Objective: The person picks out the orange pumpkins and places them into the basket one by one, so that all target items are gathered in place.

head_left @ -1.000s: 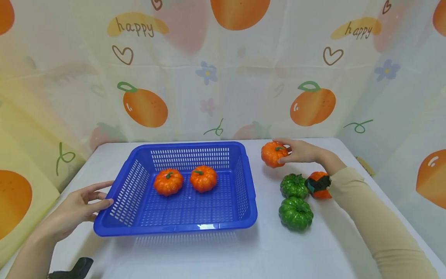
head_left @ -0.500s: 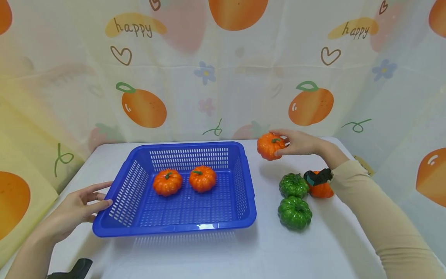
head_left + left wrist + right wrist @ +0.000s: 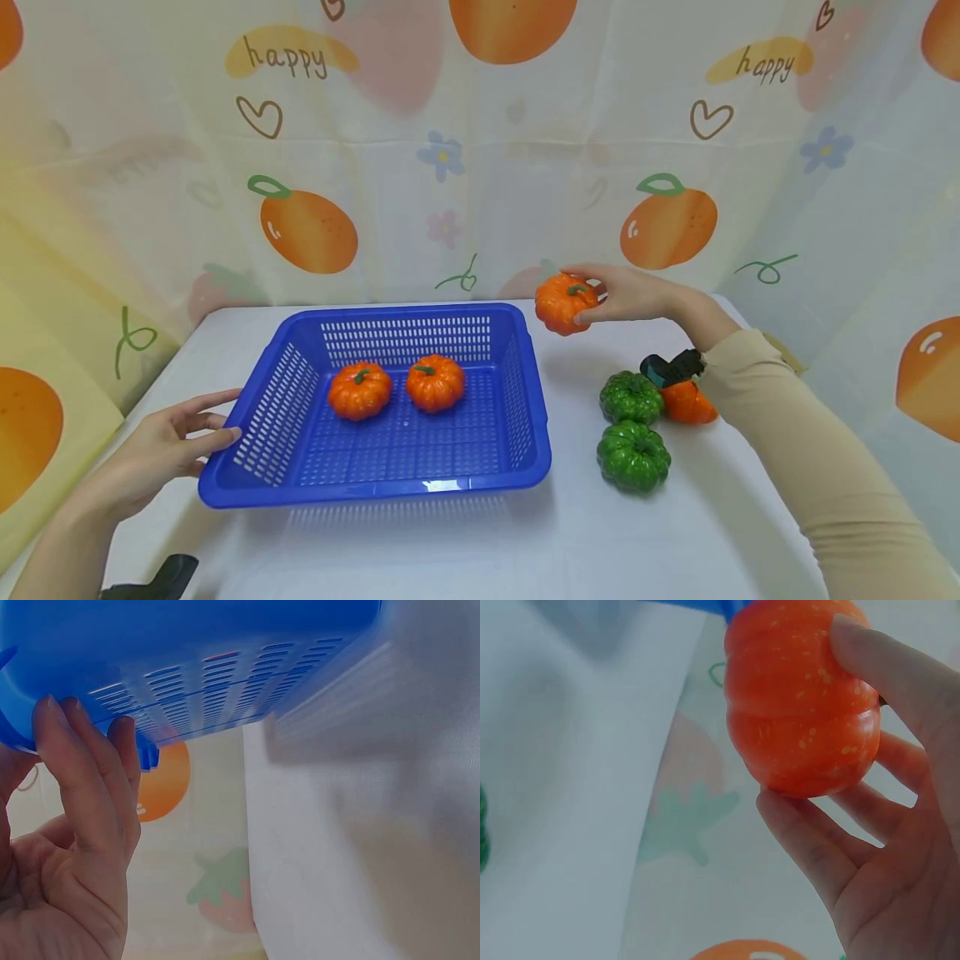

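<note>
My right hand (image 3: 626,293) pinches a small orange pumpkin (image 3: 564,305) with a green stem, raised over the table's back edge, right of the blue basket (image 3: 375,492). In the right wrist view the thumb is on one side of the pumpkin (image 3: 802,697) and the fingers on the other. My left hand (image 3: 167,454) holds the basket's left rim, thumb on top; in the left wrist view its fingers bend up under the rim (image 3: 45,712). Inside the basket lie two orange pumpkins, one on the left (image 3: 360,392) and one near the middle (image 3: 435,383).
Right of the basket, two green pumpkins (image 3: 632,397) (image 3: 633,457) sit one before the other on the white table (image 3: 450,558). Another orange pumpkin (image 3: 688,403) lies beside them, partly hidden by the right wrist's black strap. A printed curtain (image 3: 525,208) hangs behind the table.
My right hand has lifted the orange pumpkin off the table's back right area and carried it up and left toward the basket. The left hand stays at the rim.
</note>
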`<state>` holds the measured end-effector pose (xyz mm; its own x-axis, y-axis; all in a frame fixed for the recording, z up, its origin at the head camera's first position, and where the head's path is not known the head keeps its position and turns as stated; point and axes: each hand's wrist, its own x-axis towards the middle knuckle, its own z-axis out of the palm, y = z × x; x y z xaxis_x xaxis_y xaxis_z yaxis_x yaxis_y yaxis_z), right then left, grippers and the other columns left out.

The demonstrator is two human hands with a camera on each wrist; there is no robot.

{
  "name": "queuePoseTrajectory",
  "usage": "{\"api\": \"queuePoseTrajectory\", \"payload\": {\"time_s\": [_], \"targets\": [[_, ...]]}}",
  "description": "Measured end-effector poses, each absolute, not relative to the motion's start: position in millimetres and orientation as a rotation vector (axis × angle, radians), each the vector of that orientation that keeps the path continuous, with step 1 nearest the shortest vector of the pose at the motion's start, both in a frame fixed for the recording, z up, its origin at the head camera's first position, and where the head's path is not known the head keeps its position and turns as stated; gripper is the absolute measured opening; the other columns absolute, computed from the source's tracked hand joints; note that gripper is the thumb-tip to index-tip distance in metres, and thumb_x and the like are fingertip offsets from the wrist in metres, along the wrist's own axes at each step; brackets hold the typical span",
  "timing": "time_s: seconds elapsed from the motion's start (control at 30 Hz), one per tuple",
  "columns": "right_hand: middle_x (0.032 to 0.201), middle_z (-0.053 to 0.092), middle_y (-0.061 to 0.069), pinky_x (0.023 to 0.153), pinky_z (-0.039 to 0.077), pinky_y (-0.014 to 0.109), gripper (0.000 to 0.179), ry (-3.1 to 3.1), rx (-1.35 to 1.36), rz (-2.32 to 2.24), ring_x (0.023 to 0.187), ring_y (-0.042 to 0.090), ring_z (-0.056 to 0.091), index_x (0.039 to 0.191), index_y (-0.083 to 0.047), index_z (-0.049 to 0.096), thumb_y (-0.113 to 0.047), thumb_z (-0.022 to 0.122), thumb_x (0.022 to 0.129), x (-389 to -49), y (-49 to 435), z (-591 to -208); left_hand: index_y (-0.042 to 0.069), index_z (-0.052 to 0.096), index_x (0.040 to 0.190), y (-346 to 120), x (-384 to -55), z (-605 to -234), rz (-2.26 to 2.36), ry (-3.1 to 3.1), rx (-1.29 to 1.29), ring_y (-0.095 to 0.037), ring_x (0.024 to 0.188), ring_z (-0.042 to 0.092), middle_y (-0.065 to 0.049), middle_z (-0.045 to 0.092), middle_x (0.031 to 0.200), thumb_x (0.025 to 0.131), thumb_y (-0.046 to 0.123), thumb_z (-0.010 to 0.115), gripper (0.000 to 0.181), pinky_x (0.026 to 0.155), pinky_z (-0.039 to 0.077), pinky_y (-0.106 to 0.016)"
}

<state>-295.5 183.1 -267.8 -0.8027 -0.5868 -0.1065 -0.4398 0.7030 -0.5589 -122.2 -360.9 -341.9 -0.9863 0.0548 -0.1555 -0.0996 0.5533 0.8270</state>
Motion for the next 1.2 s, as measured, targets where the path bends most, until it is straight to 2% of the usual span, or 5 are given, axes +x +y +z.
{"api": "queuePoseTrajectory", "payload": {"time_s": [0.2, 0.53, 1.2], "targets": [[0.137, 0.041, 0.009, 0.096, 0.044, 0.044, 0.078, 2.647, -0.880, -0.724, 0.117, 0.026, 0.048, 0.145, -0.015, 0.026, -0.036, 0.068, 0.082, -295.2, 168.8, -258.5, 0.002, 0.026, 0.143, -361.1, -121.7, -341.4, 1.418, 2.622, -0.030, -0.016, 0.074, 0.063, -0.002, 0.057, 0.091, 0.089, 0.024, 0.062, 0.068, 0.066, 0.056, -0.034], [0.139, 0.040, 0.010, 0.096, 0.044, 0.042, 0.076, 2.663, -0.958, -0.665, 0.117, 0.027, 0.049, 0.144, -0.014, 0.028, -0.033, 0.068, 0.083, -293.3, 145.1, -245.3, 0.001, 0.026, 0.143, -360.4, -121.7, -341.7, 1.408, 2.625, -0.036, -0.015, 0.074, 0.063, -0.004, 0.056, 0.092, 0.088, 0.025, 0.062, 0.070, 0.066, 0.056, -0.034], [0.139, 0.041, 0.008, 0.098, 0.043, 0.038, 0.074, 2.584, -1.061, -0.644, 0.121, 0.023, 0.047, 0.144, -0.014, 0.030, -0.031, 0.068, 0.082, -288.7, 101.8, -244.7, 0.002, 0.026, 0.143, -360.2, -120.1, -340.9, 1.412, 2.625, -0.037, -0.016, 0.074, 0.063, -0.005, 0.056, 0.092, 0.088, 0.025, 0.062, 0.069, 0.066, 0.056, -0.035]]}}
